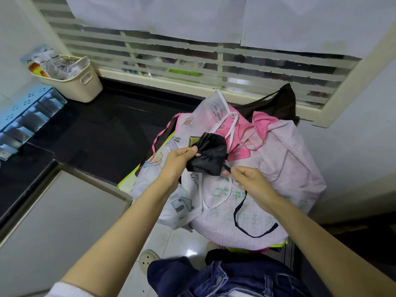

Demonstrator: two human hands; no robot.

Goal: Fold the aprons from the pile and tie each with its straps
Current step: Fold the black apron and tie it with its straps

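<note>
Tying is in hand: left hand (179,160) grips the folded black apron (209,156) above the apron pile (267,168); right hand (249,176) pinches its black strap (240,213). Next move likely calls for wrapping and knotting the strap.

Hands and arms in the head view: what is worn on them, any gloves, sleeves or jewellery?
The left hand and right hand are bare: no gloves, rings or watch show. Both forearms are uncovered. A white sleeve shows on the left arm at the bottom edge; the right arm shows no sleeve within the frame.
</note>
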